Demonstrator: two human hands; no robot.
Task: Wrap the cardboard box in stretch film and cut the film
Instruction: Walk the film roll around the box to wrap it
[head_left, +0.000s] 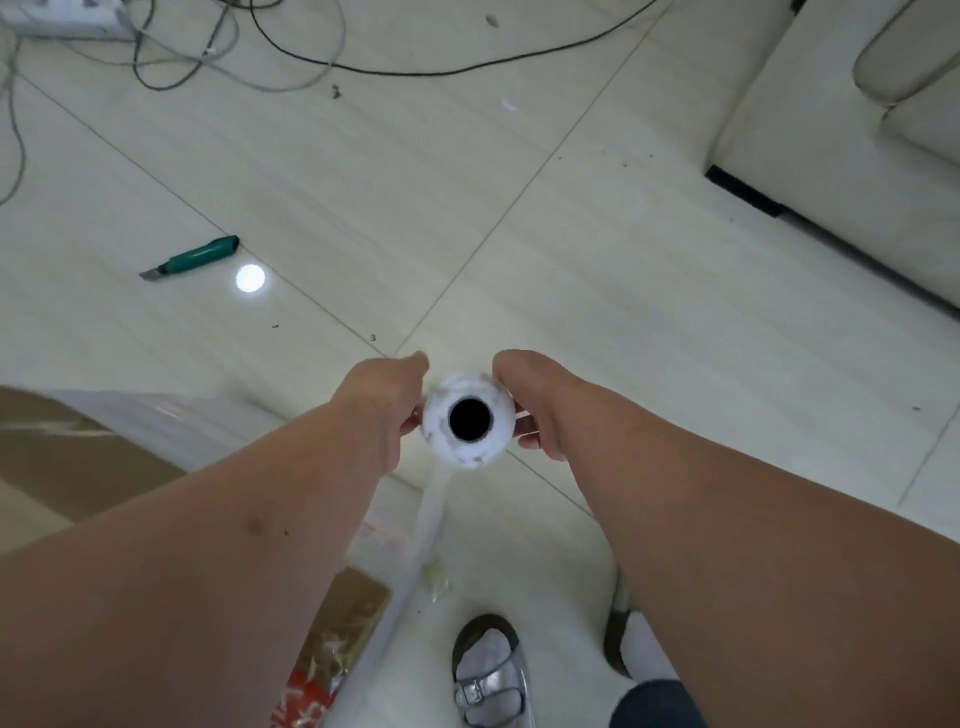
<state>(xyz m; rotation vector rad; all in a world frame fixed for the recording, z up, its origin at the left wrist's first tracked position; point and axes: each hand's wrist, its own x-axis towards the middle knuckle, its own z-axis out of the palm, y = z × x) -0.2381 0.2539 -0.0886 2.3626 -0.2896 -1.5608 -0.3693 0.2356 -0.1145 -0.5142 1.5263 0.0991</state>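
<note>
I look down the end of a white stretch film roll (441, 415) with a dark core hole, held upright between both hands. My left hand (382, 405) grips its left side and my right hand (530, 405) grips its right side. A sheet of film (426, 525) runs from the roll down and left toward the brown cardboard box (78, 467), which lies at the lower left under shiny film and partly behind my left arm. A green utility knife (195, 255) lies on the floor at the upper left, apart from both hands.
The pale tiled floor (623, 312) spreads ahead. Cables (218, 67) and a power strip (62, 15) lie at the top left. A cream sofa (857, 156) stands at the right. My feet in sandals (491, 670) are at the bottom.
</note>
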